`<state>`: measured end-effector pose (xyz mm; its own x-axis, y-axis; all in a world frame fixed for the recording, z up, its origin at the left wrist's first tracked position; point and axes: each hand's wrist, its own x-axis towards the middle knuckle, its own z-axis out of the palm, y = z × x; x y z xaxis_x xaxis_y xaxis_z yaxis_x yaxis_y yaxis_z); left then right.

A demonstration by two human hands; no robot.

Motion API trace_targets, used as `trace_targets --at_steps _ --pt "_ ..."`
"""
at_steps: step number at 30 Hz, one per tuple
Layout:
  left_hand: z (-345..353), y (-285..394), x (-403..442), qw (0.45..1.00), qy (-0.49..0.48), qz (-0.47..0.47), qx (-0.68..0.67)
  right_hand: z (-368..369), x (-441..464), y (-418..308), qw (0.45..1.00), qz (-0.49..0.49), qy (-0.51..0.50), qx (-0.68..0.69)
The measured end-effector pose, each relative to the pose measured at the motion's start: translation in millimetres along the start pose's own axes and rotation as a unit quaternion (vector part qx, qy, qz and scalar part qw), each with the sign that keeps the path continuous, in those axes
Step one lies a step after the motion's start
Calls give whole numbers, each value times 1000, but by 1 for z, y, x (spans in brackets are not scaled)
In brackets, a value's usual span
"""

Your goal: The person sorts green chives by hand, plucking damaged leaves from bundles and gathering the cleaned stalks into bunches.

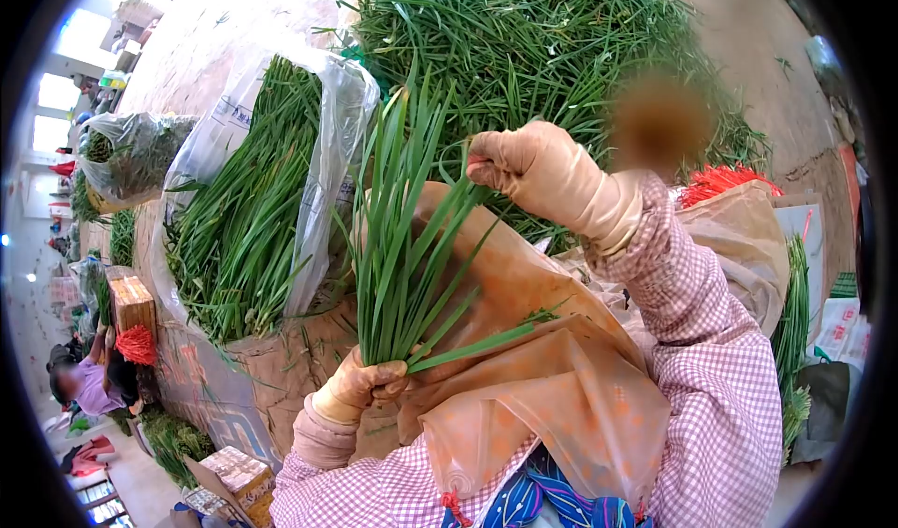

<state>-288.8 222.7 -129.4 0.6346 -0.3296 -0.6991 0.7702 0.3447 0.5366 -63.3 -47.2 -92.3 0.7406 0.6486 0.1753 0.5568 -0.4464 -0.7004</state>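
Note:
My left hand (369,378), in a pale glove, is closed around the base of a bunch of garlic chives (402,238). The long flat leaves fan upward from the fist, and a few bend off to the right. Up and to the right, my right hand (528,163), also gloved, has its fingers pinched together at the tips of some of those leaves. Behind it spreads a big loose heap of garlic chives (524,42). An orange-brown plastic apron (552,388) covers my lap beneath both hands.
On the left stands a clear plastic bag (341,107) packed with chives. Red ties (725,184) lie at the right, near more bundled chives (795,313). Another person (94,383) sits at the far left beside a box (133,303) and red ties (137,345).

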Motion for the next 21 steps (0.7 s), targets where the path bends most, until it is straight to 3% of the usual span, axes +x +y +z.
trace_targets --at_steps 2,4,5,6,7,9,11,14,18,21 --pt "-6 -4 0 1000 -11 -10 4 12 -4 3 999 -19 16 -30" --pt "-5 -1 1 1000 -10 -15 13 24 -12 16 979 -20 199 -44" --pt "-3 2 1 999 -11 -22 24 27 -11 30 953 -22 302 16" --pt "1 4 0 999 -16 -24 23 14 -13 32 929 97 319 158" --pt "5 7 -2 1000 -7 -18 15 -1 -17 34 872 214 327 294" --pt "8 11 -3 1000 0 -13 9 -18 -29 60 844 224 344 344" --pt "4 14 -5 999 4 -47 28 -23 -38 74 851 209 342 340" --pt "7 18 -5 998 9 -59 30 -34 -49 65 899 200 171 351" --pt "4 19 -2 997 6 -62 53 -22 -40 58 901 192 48 385" --pt "1 17 -2 997 -4 -59 41 -12 -28 58 877 233 21 419"
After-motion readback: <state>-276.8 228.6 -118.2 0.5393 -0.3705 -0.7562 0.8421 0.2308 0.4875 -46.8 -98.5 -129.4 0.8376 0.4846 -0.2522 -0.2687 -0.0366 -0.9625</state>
